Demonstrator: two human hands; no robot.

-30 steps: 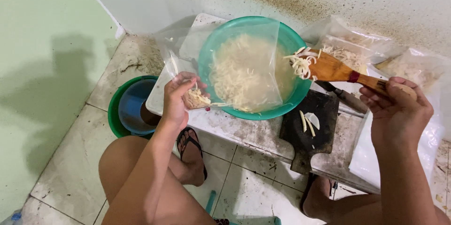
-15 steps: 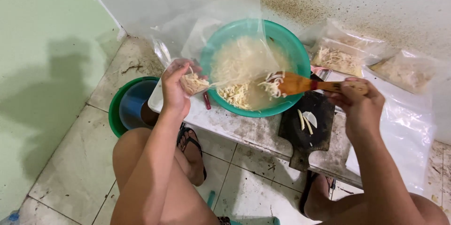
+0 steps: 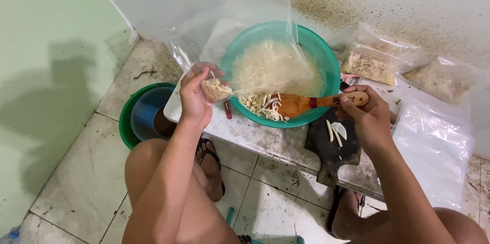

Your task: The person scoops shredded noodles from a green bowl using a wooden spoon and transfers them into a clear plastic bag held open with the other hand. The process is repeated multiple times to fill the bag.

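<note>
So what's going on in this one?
A person crouches over a low slab. The left hand holds open a clear plastic bag with a clump of pale shredded food at its bottom, right beside a green bowl of the same shreds. The right hand grips a wooden spoon whose blade lies in the bowl among the shreds. Filled bags lie by the wall, a dark cutting board with a few slices sits under the right hand, and a green bucket stands on the floor.
</note>
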